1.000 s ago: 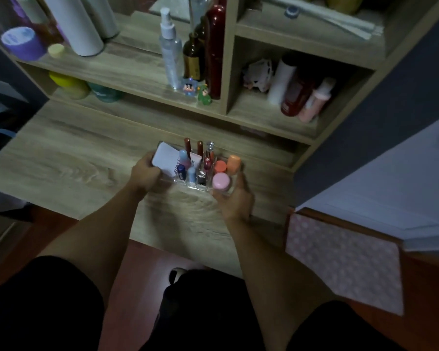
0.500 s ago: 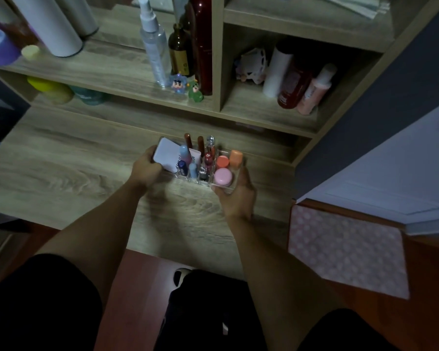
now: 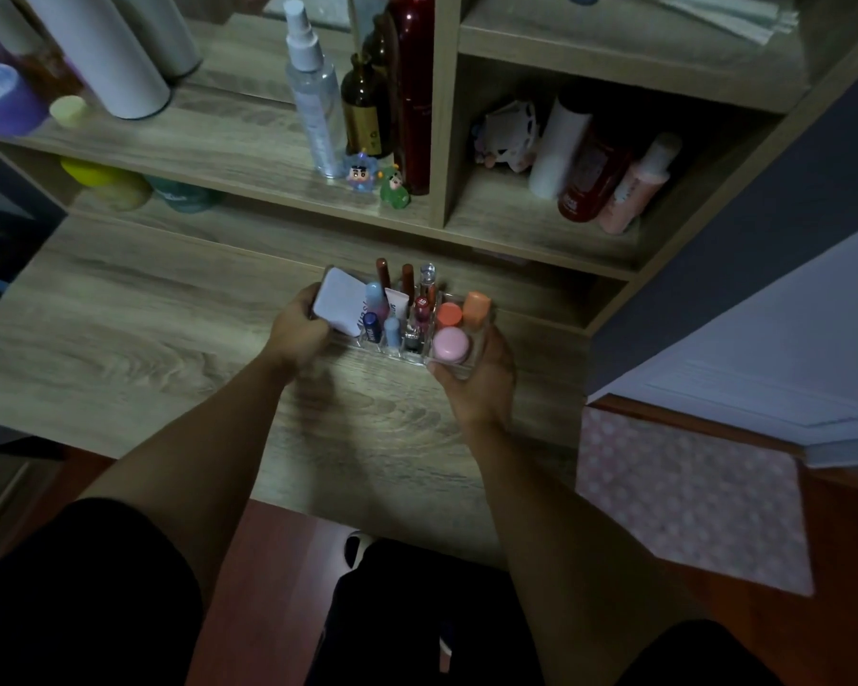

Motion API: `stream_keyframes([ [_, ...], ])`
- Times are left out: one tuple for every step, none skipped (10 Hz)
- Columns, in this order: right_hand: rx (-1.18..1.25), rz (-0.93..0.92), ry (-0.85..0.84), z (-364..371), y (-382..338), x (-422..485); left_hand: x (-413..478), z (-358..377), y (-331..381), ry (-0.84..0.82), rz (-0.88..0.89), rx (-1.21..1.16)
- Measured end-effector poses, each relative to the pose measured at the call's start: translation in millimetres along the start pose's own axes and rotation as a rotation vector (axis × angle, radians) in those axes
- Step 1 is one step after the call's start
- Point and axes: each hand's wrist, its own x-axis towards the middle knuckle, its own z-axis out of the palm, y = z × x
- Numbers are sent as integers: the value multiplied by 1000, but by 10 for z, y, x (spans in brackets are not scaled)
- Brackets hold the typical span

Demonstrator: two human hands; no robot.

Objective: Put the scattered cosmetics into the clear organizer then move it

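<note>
The clear organizer (image 3: 459, 366) sits between both hands over the wooden desk (image 3: 120, 349), near the back under the shelf. It holds several cosmetics: a white flat case (image 3: 339, 299) at its left end, upright lipsticks and small tubes in the middle, a pink round jar (image 3: 451, 345) and two orange caps (image 3: 462, 309) at the right. My left hand (image 3: 298, 329) grips the organizer's left end. My right hand (image 3: 481, 383) grips its right front corner. Whether the organizer touches the desk I cannot tell.
A shelf unit (image 3: 437, 141) rises behind the desk with a spray bottle (image 3: 313, 91), dark bottles, two small figurines (image 3: 377, 183) and white and pink bottles on the right. A pink patterned panel (image 3: 689, 492) stands at the desk's right. My legs show below.
The organizer, held by both hands, has moved a little farther from me toward the shelf. The grips on both ends look unchanged.
</note>
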Motion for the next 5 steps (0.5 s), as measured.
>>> stream_keyframes([
  [12,-6,-16,-10,8,1,-3,11,14,-17,10,44],
  [2,18,-52,-48,-22,-28,-62,28,38,-26,19,93],
  [-77,51,-101,-154,-113,-118,-279,58,98,61,1,149],
  [-97,43,-119,-267,-197,-254,-511,99,109,122,31,209],
  [-84,8,-154,-344,-256,-392,-682,205,18,106,45,352],
])
